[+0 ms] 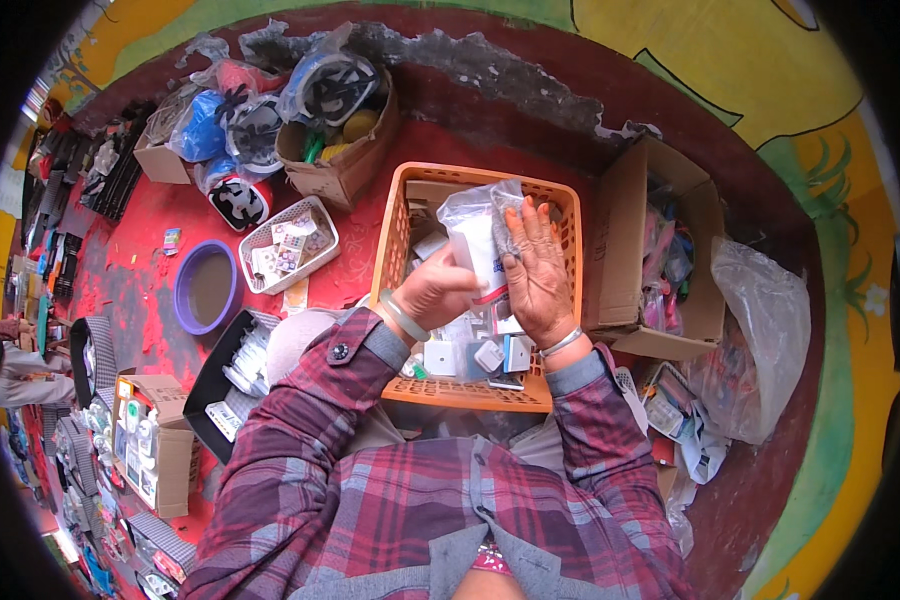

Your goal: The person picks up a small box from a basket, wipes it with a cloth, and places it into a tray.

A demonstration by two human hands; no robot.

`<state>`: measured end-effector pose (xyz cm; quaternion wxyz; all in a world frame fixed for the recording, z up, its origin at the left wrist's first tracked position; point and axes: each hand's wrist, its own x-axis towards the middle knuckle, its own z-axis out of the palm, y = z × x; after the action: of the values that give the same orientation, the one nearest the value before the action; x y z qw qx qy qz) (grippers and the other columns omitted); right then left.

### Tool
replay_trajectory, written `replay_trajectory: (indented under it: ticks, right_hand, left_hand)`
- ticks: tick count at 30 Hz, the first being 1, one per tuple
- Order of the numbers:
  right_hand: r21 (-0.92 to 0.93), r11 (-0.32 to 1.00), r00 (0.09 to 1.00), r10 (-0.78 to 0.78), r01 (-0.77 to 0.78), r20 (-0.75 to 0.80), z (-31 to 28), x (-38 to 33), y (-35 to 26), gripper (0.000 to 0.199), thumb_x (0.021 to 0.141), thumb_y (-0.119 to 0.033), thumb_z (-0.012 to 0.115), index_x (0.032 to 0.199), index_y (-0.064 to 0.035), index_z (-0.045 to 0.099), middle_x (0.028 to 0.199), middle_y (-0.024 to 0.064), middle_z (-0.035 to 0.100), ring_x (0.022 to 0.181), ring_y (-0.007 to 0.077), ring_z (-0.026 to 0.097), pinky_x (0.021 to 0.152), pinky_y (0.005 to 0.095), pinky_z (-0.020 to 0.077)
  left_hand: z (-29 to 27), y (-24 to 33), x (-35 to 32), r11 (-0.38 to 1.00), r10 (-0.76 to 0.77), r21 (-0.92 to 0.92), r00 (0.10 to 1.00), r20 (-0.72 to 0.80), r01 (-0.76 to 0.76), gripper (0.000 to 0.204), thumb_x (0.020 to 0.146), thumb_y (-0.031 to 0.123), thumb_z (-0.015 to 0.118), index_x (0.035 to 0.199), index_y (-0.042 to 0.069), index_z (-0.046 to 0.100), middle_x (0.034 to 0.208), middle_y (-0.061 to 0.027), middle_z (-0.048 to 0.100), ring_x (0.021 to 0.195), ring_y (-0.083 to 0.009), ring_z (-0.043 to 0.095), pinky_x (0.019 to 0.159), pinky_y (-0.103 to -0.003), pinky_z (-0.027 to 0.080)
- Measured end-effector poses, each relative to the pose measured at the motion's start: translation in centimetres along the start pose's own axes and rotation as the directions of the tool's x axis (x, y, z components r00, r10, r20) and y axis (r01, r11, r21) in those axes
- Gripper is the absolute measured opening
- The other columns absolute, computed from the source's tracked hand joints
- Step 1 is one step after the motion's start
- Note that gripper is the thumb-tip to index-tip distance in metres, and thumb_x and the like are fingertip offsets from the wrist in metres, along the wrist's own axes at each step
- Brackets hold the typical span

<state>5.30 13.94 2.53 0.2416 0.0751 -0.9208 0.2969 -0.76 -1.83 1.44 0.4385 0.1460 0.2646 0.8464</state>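
Note:
Above an orange plastic basket I have a clear plastic bag with something white inside, marked with a little red and dark print. My left hand grips the bag's left side, its fingers partly hidden. On the other side, my right hand lies flat with its fingers stretched out, touching the bag's right edge. Below both hands, inside the basket, lie small white boxes and a small clear packet holding a white piece.
To the right stands an open cardboard box of bagged goods. Left are a white basket, a purple basin of murky water and a black bin. A cardboard box with bagged items is behind, near the wall.

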Motion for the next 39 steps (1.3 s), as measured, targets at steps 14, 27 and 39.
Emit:
replay_trajectory:
  ticks: [14,27,39]
  right_hand:
    - [-0.168,0.980,0.994,-0.092,0.102,0.063,1.8,-0.3,-2.5,0.047,0.089,-0.024,0.045,0.133,-0.0084,0.043,0.141,0.0126,0.036,0.135,0.0279,0.027,0.110,0.0432,0.0138]
    - [-0.153,0.978,0.987,-0.127,0.142,0.101,2.1,-0.7,-3.4,0.049,0.089,-0.025,0.046,0.135,-0.0071,0.041,0.144,0.0122,0.032,0.136,0.0261,0.023,0.111,0.0416,0.0125]
    - [0.903,0.154,0.791,0.556,-0.402,0.257,1.0,1.2,1.6,0.048,0.098,-0.035,0.037,0.128,0.0005,0.045,0.112,0.0085,0.058,0.099,0.0150,0.055,0.087,0.0256,0.0433]
  left_hand:
    - [1.6,0.9,1.3,0.918,0.259,-0.209,0.910,-0.324,-0.336,0.051,0.092,0.042,0.042,0.128,0.006,0.042,0.124,-0.0094,0.052,0.115,-0.0248,0.049,0.101,-0.038,0.036]
    - [0.6,-0.7,1.2,0.971,0.133,-0.152,0.944,-0.303,-0.185,0.054,0.090,0.048,0.046,0.125,0.007,0.047,0.125,-0.0082,0.051,0.116,-0.0223,0.048,0.102,-0.037,0.035]
    - [1.4,-0.9,1.7,0.965,0.136,-0.202,0.977,-0.161,-0.168,0.057,0.088,0.038,0.055,0.130,0.004,0.038,0.126,-0.0112,0.050,0.115,-0.0247,0.050,0.100,-0.040,0.040]
